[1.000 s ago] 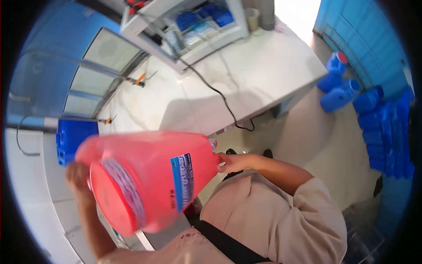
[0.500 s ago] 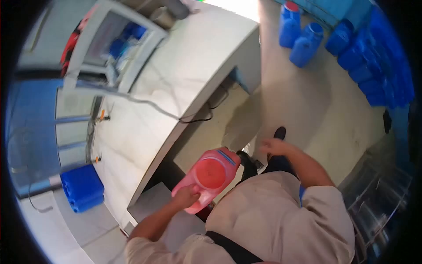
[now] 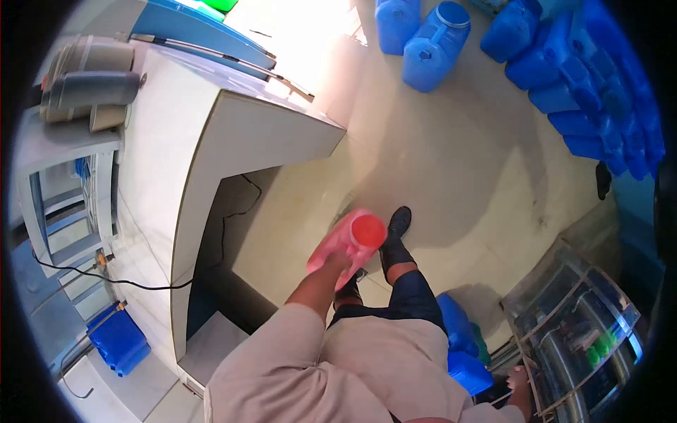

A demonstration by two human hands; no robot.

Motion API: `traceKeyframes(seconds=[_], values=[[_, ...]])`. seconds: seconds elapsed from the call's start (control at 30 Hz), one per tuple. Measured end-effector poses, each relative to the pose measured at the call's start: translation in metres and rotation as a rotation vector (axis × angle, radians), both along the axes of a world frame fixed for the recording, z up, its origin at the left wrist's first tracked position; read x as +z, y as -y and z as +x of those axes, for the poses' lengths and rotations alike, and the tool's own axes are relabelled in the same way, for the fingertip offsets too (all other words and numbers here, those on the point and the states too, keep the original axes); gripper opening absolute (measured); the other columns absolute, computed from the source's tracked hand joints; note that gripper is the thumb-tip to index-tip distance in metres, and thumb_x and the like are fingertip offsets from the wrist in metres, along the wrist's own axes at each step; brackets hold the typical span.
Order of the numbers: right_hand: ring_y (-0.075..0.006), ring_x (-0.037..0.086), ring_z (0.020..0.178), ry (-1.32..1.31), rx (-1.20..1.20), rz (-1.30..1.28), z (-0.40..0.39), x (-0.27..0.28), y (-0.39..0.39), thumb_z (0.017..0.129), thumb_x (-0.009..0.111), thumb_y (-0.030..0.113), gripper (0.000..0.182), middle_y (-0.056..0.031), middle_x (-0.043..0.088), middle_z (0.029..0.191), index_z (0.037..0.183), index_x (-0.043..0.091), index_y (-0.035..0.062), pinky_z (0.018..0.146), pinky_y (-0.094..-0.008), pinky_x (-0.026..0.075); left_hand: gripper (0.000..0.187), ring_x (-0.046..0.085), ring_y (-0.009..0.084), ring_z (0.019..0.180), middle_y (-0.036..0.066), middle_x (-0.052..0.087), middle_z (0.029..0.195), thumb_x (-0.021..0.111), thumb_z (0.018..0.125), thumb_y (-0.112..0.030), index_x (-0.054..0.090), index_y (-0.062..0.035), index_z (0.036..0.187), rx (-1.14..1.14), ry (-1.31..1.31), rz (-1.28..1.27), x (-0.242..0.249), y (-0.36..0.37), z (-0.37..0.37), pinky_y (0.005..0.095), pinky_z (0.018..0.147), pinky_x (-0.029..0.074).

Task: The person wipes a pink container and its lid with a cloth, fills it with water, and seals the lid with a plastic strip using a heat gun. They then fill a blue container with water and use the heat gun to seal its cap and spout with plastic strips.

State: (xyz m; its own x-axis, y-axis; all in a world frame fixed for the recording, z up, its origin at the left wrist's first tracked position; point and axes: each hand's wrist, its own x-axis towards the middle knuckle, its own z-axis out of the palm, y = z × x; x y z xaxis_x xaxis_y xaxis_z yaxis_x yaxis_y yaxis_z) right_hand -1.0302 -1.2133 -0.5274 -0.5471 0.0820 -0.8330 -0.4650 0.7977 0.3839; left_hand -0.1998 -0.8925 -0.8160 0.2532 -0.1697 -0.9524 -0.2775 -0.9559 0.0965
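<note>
Holding pink jug [image 3: 343,237], contents unclear

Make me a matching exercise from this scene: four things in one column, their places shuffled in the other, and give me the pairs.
Things
1. Pink container
2. Black cord
3. Right hand
4. Black boots

Places
A. In the lower right of the view
B. Held in the left hand
C. On the person's feet
D. Running across the white counter

Pairs: 1-B, 2-D, 3-A, 4-C
</note>
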Motion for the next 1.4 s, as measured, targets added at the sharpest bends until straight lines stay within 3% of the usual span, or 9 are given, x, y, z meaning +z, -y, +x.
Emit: traceKeyframes(seconds=[0.07, 0.23, 0.43, 0.5, 0.67, 0.9, 1.13, 1.2, 1.4], values=[[-0.0269, 0.062, 0.077, 0.226, 0.181, 0.004, 0.063, -0.021, -0.05, 0.09, 0.045, 0.059, 0.043, -0.0078, 0.061, 0.083, 0.102, 0.06, 0.0206, 0.063, -0.0452, 0.049, 0.071, 0.057, 0.0363, 0.129, 0.021, 0.059, 0.139, 0.065, 0.089, -0.028, 0.038, -0.0069, 0.152, 0.042, 0.017, -0.332, -0.121, 0.029, -0.011, 0.0432, 0.109, 0.046], [-0.0254, 0.065, 0.088, 0.458, 0.139, 0.095, 0.186, -0.049, -0.086, 0.099, 0.05, 0.039, 0.029, -0.0093, 0.065, 0.111, 0.115, 0.06, 0.0167, 0.068, -0.0398, 0.052, 0.059, 0.063, 0.0411, 0.118, 0.028, 0.064, 0.126, 0.056, 0.099, -0.046, 0.053, -0.0026, 0.14, 0.161, 0.102, -0.372, 0.113, 0.29, 0.074, 0.0464, 0.1, 0.048], [-0.0178, 0.063, 0.078, 0.532, 0.885, -0.078, 0.267, -0.152, -0.05, 0.1, 0.06, 0.025, 0.032, -0.0056, 0.065, 0.1, 0.127, 0.057, 0.0088, 0.063, -0.0325, 0.05, 0.034, 0.068, 0.0274, 0.095, 0.017, 0.069, 0.099, 0.064, 0.096, -0.032, 0.059, -0.0029, 0.113, 0.15, -0.032, -0.911, 0.202, 0.287, 0.093, 0.0413, 0.085, 0.053], [-0.0157, 0.062, 0.075, 0.729, 1.271, -0.175, 0.321, -0.19, -0.008, 0.101, 0.059, 0.025, 0.03, -0.0037, 0.064, 0.098, 0.126, 0.057, 0.009, 0.061, -0.0301, 0.049, 0.035, 0.068, 0.0259, 0.094, 0.014, 0.07, 0.102, 0.062, 0.099, -0.032, 0.058, -0.003, 0.118, 0.222, -0.02, -0.897, 0.237, 0.221, 0.085, 0.04, 0.088, 0.053], [-0.014, 0.058, 0.079, 0.814, 0.43, -0.475, 0.538, -0.183, 0.059, 0.099, 0.061, 0.025, 0.03, -0.0005, 0.062, 0.091, 0.124, 0.055, 0.0094, 0.067, -0.0292, 0.047, 0.036, 0.067, 0.0282, 0.104, 0.015, 0.068, 0.107, 0.06, 0.098, -0.035, 0.058, -0.0042, 0.118, 0.289, 0.116, -0.517, 0.337, -0.027, 0.065, 0.0393, 0.091, 0.052], [-0.0147, 0.051, 0.052, 1.017, 0.828, -0.317, 0.697, -0.212, 0.019, 0.101, 0.054, 0.022, 0.009, -0.0015, 0.052, 0.073, 0.105, 0.052, 0.0145, 0.043, -0.0292, 0.039, 0.049, 0.068, 0.0305, 0.102, 0.019, 0.07, 0.11, 0.066, 0.092, -0.039, 0.059, -0.0027, 0.124, 0.735, 0.495, -0.155, 0.461, -0.379, 0.028, 0.0379, 0.087, 0.053], [-0.0163, 0.051, 0.062, 1.083, 1.588, -0.525, 0.773, -0.205, -0.163, 0.097, 0.059, 0.017, 0.012, -0.0062, 0.056, 0.076, 0.097, 0.06, 0.0045, 0.054, -0.035, 0.045, 0.044, 0.068, 0.0231, 0.1, 0.014, 0.071, 0.109, 0.068, 0.095, -0.036, 0.061, -0.0013, 0.121, 1.245, 0.68, -0.455, 0.431, -0.608, 0.014, 0.0364, 0.091, 0.053], [-0.0371, 0.063, 0.111, 1.011, 2.303, -0.457, 0.78, -0.193, -0.228, 0.098, 0.058, 0.037, 0.047, -0.0234, 0.067, 0.121, 0.121, 0.063, -0.0026, 0.098, -0.0476, 0.049, 0.039, 0.065, 0.0182, 0.093, 0.01, 0.069, 0.103, 0.066, 0.098, -0.031, 0.058, -0.0016, 0.122, 1.203, 0.593, -0.498, 0.403, -0.656, 0.013, 0.0343, 0.086, 0.053], [-0.0429, 0.062, 0.108, 1.168, 1.779, -0.399, 0.805, -0.048, -0.42, 0.096, 0.056, 0.05, 0.053, -0.0269, 0.063, 0.121, 0.108, 0.068, -0.0008, 0.094, -0.0491, 0.049, 0.019, 0.063, 0.015, 0.078, 0.003, 0.064, 0.095, 0.061, 0.1, -0.023, 0.06, -0.0092, 0.114, 1.178, 0.214, -0.585, 0.313, -0.75, 0.046, 0.03, 0.066, 0.052]])
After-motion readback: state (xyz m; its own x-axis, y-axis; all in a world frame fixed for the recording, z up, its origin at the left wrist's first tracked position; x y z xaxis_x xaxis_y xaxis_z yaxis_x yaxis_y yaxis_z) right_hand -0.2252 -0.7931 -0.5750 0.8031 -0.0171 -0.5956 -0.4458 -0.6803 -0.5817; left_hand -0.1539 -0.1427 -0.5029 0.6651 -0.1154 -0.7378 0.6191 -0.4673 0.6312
